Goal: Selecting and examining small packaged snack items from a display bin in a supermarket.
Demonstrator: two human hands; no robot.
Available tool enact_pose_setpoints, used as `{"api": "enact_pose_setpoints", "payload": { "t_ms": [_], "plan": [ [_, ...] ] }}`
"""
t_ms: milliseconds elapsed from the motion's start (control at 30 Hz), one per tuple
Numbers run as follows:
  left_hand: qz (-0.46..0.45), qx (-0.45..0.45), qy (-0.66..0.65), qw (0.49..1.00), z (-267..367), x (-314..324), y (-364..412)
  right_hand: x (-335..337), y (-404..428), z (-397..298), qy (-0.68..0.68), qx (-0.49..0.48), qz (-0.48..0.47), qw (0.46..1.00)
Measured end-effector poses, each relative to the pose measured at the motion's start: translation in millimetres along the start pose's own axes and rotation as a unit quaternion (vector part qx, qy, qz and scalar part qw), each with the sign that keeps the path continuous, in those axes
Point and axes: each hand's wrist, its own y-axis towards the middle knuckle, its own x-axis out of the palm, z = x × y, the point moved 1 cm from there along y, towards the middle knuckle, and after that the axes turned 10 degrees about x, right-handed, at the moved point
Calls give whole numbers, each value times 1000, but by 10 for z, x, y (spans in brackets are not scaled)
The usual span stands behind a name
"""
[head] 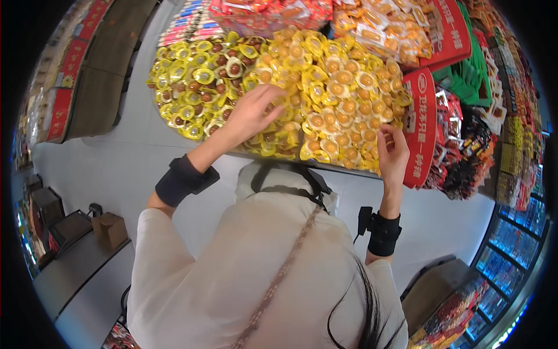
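A bin heaped with small yellow-and-clear packs of braised eggs (344,104) lies before me, the paler ones in the middle and right, darker brown ones (196,87) at the left. My left hand (257,109) reaches over the middle of the heap, fingers apart and slightly blurred; no pack shows in it. At the right front edge, my right hand (392,146) is raised with bent fingers, beside the outermost packs. Whether its fingertips touch or hold anything is not clear. Both forearms wear black bands.
Red-wrapped snacks (279,13) and orange snack packs (388,30) fill bins behind. A red printed sign (420,126) borders the right side, with more snack packs beyond. A brown shelf unit (100,65) stands left; a counter with a paper bag (110,229) is at lower left.
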Motion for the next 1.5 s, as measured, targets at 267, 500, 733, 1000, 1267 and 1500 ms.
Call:
{"api": "enact_pose_setpoints", "payload": {
  "t_ms": [267, 500, 733, 1000, 1267, 1500],
  "plan": [
    [-93, -127, 96, 983, -533, -119, 121, 160, 15, -119, 22, -31, -44, 998],
    [-127, -67, 259, 955, -755, 69, 204, 230, 32, -108, 34, -21, -72, 997],
    [-151, -74, 280, 945, -706, 78, 253, 217, 47, -128, 11, -29, -78, 996],
    [-134, -121, 140, 974, -613, -45, 153, 275, 79, -165, 20, -53, -82, 995],
    [30, -196, -80, 977, -97, -267, 160, 403, 115, -219, 32, -82, -102, 991],
    [28, -240, -230, 943, 106, -159, 127, 730, 133, -493, 132, -71, -206, 967]
  ]
}}
